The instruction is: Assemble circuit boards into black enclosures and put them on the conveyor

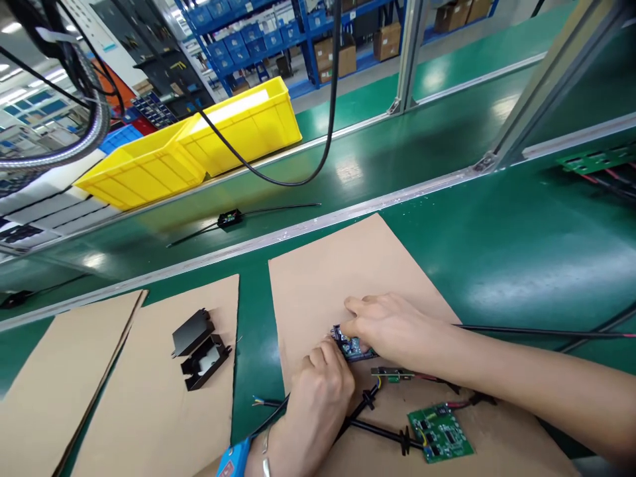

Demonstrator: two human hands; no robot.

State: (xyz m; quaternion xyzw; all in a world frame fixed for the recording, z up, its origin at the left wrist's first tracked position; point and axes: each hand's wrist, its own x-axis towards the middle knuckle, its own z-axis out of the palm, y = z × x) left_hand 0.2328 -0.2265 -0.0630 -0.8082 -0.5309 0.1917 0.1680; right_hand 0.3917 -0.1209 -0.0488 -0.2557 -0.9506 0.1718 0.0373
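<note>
Fingertips of the right hand (392, 328) and the curled left hand (320, 384) pinch a small blue circuit board (352, 346) on the matte cardboard sheet (338, 271). Its stiff black cable (368, 427) could tug it askew, dragging the glossy green board (440, 434) nearby.

Small circuit board (352, 346) mostly hidden under right hand (392, 328) and left hand (320, 391); grip on it not readable. Left wrist cut off by bottom edge. Green circuit board (440, 432) components too small to tell. Rightmost cardboard sheet (322, 278) ran off bottom edge. Boards (599, 161) at far right edge cropped, blurred. Shelf bins (238, 40) indistinct.
</note>
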